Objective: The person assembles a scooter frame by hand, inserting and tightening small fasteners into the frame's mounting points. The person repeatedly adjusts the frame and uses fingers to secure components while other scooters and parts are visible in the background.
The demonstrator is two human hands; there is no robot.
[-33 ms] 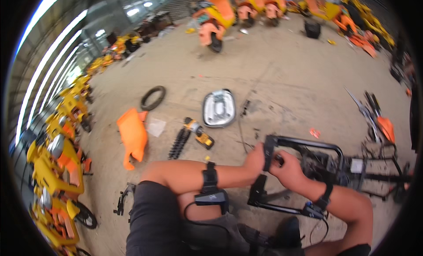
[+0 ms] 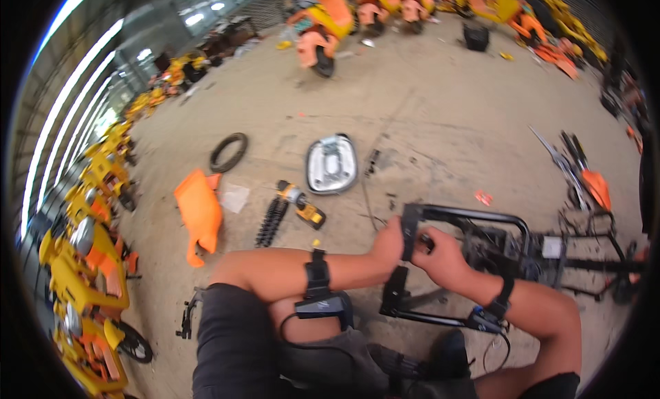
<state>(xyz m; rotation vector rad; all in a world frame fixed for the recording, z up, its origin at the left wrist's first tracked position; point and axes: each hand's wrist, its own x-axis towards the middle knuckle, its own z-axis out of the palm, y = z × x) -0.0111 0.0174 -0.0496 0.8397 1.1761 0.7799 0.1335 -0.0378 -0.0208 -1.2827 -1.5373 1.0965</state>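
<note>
A black tubular metal frame [image 2: 474,212] stands in front of me, with a flat upright plate on its near left side. Against the left side of that plate my left hand [image 2: 389,242] is closed, its fingertips mostly hidden behind the metal. From the other side my right hand [image 2: 440,256] meets the same plate with its fingers curled in a pinch. A small dark spot shows between those fingers, too small to name. Both wrists carry black straps with small boxes and cables.
On the floor ahead lie a yellow-black cordless power tool [image 2: 301,205], a black coil-spring shock absorber [image 2: 272,222], a silver lamp-like unit [image 2: 331,164], a tyre [image 2: 229,152] and an orange panel [image 2: 199,212]. Tools [image 2: 569,167] lie right. Yellow scooters [image 2: 86,268] line the left.
The whole view has shifted slightly, so the floor items sit a little further left. Both hands keep their place at the frame's plate.
</note>
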